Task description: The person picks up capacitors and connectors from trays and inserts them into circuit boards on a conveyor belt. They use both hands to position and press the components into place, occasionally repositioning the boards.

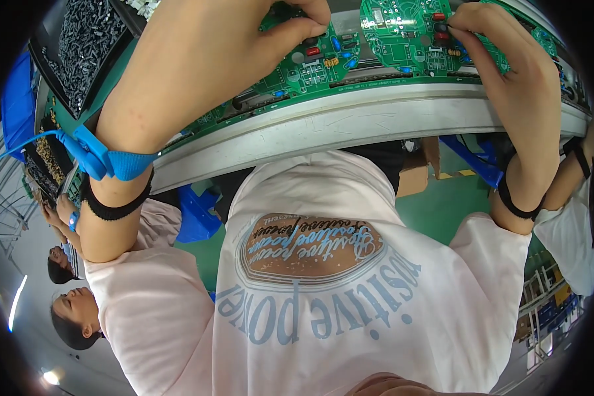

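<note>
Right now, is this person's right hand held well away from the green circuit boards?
No, the right hand has its fingertips at the small red and black components on a green circuit board.

2 bare hands show: 1 left hand (267,33) and 1 right hand (518,53). At least 3 green circuit boards (393,49) are visible, with part of the row covered. 1 red component (312,51) shows on the board by the left hand, and 2 on the next. There are 1 metal rail (376,109), 1 blue wrist strap (129,165) and 2 black bands (115,208), 1 per arm. Dark parts (89,43) are too many to count. 1 cardboard box (414,179), 2 co-workers' heads (69,323) and 2 lights (18,303) also appear.
</note>
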Demonstrator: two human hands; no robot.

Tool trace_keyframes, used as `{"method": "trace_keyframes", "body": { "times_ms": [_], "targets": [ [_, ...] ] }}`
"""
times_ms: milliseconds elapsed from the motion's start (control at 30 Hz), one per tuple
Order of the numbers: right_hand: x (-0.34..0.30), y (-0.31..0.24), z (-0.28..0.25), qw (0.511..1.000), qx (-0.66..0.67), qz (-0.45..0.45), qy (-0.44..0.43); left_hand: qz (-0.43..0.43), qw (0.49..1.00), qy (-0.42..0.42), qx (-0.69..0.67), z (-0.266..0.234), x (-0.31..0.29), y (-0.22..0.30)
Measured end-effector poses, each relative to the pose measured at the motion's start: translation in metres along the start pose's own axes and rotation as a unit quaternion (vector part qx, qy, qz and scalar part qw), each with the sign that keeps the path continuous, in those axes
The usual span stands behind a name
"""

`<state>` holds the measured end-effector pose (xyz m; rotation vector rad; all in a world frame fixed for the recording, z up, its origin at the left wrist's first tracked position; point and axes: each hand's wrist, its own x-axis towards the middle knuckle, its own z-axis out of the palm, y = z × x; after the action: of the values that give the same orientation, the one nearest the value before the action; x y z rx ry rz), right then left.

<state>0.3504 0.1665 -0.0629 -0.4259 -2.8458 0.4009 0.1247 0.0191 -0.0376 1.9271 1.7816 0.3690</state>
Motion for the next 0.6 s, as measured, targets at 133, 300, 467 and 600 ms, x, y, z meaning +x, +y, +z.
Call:
{"method": "trace_keyframes", "body": {
  "times_ms": [133, 300, 467, 600],
  "targets": [
    [0.0008, -0.0024, -0.0012, 1.0, -0.002, 0.004, 0.0, -0.008, 1.0, 0.006, -0.008, 0.0006, 0.0004, 0.0021],
    [0.0018, -0.0035, -0.0031, 1.0, -0.001, 0.014, -0.003, 0.0, 1.0, 0.012, 0.022, 0.0021, 0.0017, 0.0031],
    [0.0014, -0.0035, -0.0026, 1.0, 0.001, 0.012, 0.008, 0.003, 1.0, 0.013, 0.022, 0.0013, 0.0016, 0.0039],
    [0.0009, -0.0033, -0.0036, 1.0, -0.008, 0.016, 0.004, 0.005, 0.999, 0.012, 0.038, 0.0026, 0.0024, 0.0058]
  ]
}}
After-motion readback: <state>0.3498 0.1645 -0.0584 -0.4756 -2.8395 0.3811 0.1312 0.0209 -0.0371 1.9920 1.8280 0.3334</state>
